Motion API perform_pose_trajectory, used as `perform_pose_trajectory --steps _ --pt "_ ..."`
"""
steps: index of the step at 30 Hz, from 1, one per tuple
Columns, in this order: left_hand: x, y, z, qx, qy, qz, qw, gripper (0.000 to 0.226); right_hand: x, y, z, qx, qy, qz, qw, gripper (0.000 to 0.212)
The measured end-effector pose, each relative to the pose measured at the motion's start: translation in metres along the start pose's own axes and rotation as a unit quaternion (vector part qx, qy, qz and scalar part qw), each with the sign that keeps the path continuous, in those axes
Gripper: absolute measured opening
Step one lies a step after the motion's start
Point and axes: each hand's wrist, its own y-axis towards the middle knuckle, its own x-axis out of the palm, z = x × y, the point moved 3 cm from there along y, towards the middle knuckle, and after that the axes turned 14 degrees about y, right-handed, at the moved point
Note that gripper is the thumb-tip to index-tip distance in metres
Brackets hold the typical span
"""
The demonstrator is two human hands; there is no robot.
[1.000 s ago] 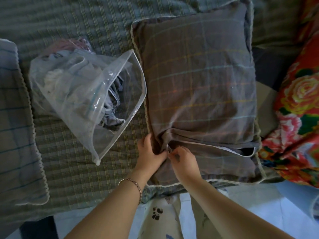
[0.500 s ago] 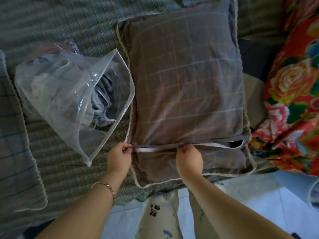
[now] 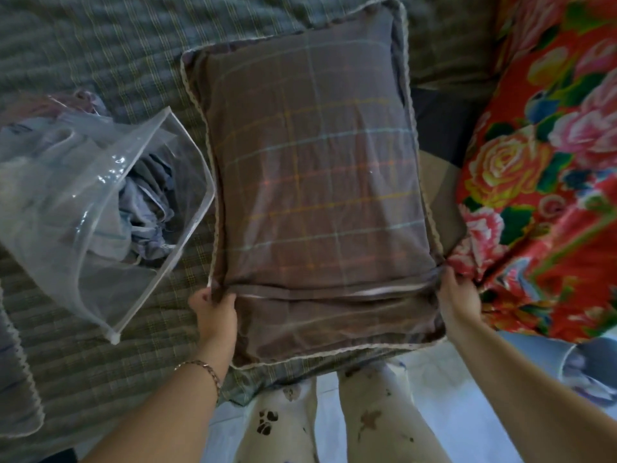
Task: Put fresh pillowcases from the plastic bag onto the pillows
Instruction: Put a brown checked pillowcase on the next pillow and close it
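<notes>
A pillow in a brown-grey checked pillowcase (image 3: 317,182) with pale trim lies on the bed in the middle of the head view. Its opening seam runs across the near end, with a thin white strip showing. My left hand (image 3: 215,312) pinches the left end of that seam. My right hand (image 3: 459,295) grips the right end at the pillow's corner. A clear plastic bag (image 3: 83,208) lies to the left, mouth open toward the pillow, with crumpled bluish fabric inside.
A green checked bedsheet (image 3: 100,61) covers the bed. A red floral quilt (image 3: 551,162) is bunched at the right, touching my right hand. Another trimmed pillow edge (image 3: 16,379) shows at the far left. My legs stand at the bed's near edge.
My hands started together at the seam's left part. The left went to the left corner and the right slid along the seam to the right corner, drawing the opening closed.
</notes>
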Motion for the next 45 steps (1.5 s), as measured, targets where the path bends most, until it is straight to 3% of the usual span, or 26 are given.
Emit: perform_pose_trajectory --steps 2,3,6,9,15,18,20,23,29,32,38,42,45 --pt "0.012 -0.003 -0.005 -0.033 -0.069 -0.074 0.994 0.06 0.018 -0.021 0.009 0.055 0.071 -0.073 0.993 0.084" --pt "0.017 -0.009 -0.003 -0.031 -0.026 -0.105 0.994 0.065 0.024 -0.032 0.011 0.044 0.052 -0.116 0.991 0.085" --pt "0.029 -0.025 0.006 -0.043 0.035 -0.158 0.986 0.056 0.033 -0.053 -0.001 -0.025 -0.033 -0.185 0.982 0.046" --pt "0.021 -0.048 0.033 -0.059 0.052 -0.14 0.987 0.039 0.03 -0.073 -0.036 -0.04 -0.025 -0.188 0.981 0.015" --pt "-0.054 -0.115 0.101 0.112 0.014 -0.061 0.992 0.027 -0.032 -0.151 -0.123 -0.201 0.039 -0.111 0.973 0.006" --pt "-0.115 -0.164 0.137 0.204 -0.052 -0.045 0.977 0.021 -0.075 -0.212 -0.164 -0.294 0.086 -0.079 0.949 0.008" --pt "-0.148 -0.194 0.153 0.268 -0.069 -0.032 0.96 0.002 -0.096 -0.247 -0.181 -0.343 0.1 -0.058 0.932 0.018" --pt "-0.205 -0.242 0.153 0.36 -0.102 -0.03 0.927 0.03 -0.136 -0.314 -0.184 -0.406 0.138 -0.027 0.903 0.013" --pt "-0.281 -0.314 0.093 0.433 -0.083 0.015 0.897 0.033 -0.198 -0.41 -0.135 -0.444 0.2 -0.044 0.873 0.022" --pt "-0.305 -0.334 0.041 0.418 -0.106 0.048 0.901 0.034 -0.21 -0.447 -0.103 -0.462 0.181 -0.085 0.864 0.019" --pt "-0.351 -0.35 -0.072 0.365 -0.178 0.12 0.906 0.028 -0.206 -0.509 -0.043 -0.502 0.143 -0.171 0.836 0.034" --pt "-0.398 -0.356 -0.14 0.336 -0.2 0.173 0.904 0.027 -0.183 -0.56 -0.013 -0.538 0.117 -0.225 0.804 0.03" --pt "-0.442 -0.345 -0.184 0.313 -0.212 0.223 0.899 0.027 -0.154 -0.602 0.002 -0.548 0.103 -0.271 0.785 0.015"
